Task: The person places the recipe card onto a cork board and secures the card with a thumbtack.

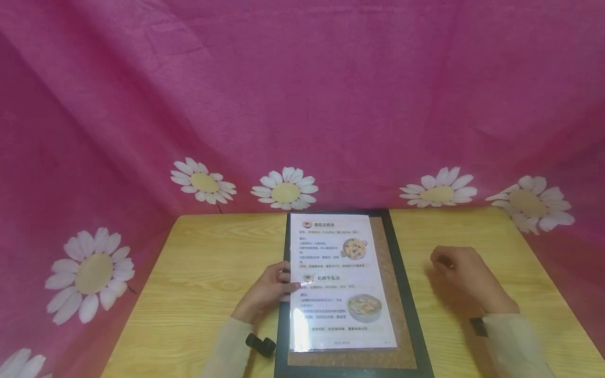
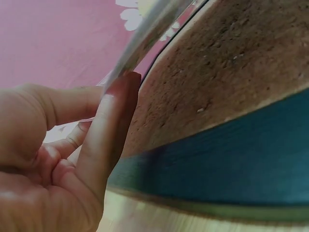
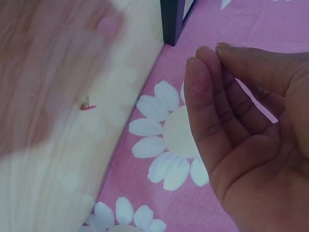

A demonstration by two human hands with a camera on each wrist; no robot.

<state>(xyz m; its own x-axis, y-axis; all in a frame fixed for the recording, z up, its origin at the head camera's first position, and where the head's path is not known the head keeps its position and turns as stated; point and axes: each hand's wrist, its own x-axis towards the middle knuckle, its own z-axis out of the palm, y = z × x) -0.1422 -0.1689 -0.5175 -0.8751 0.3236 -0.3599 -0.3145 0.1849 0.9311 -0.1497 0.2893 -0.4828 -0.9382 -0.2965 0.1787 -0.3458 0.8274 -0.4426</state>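
My left hand [image 1: 264,287] pinches the left edge of a printed recipe sheet [image 1: 326,336] in a clear, glossy cover. The sheet carries two recipes in Chinese print, with pictures of soup bowls. It overlaps a cork board [image 1: 352,360] with a dark frame [image 1: 407,286]. In the left wrist view, the thumb and fingers hold the clear sheet's edge [image 2: 142,43] raised off the cork. To the right of the board, over the table, is my right hand [image 1: 465,275], its fingers loosely curled and nothing in them.
The board lies on a light wood-grain table [image 1: 208,262]. Behind and to the left hangs a pink cloth [image 1: 302,94] printed with white daisies. A dark strap piece [image 1: 261,345] sits at the left sleeve. A small reddish speck [image 3: 87,105] shows on the table in the right wrist view.
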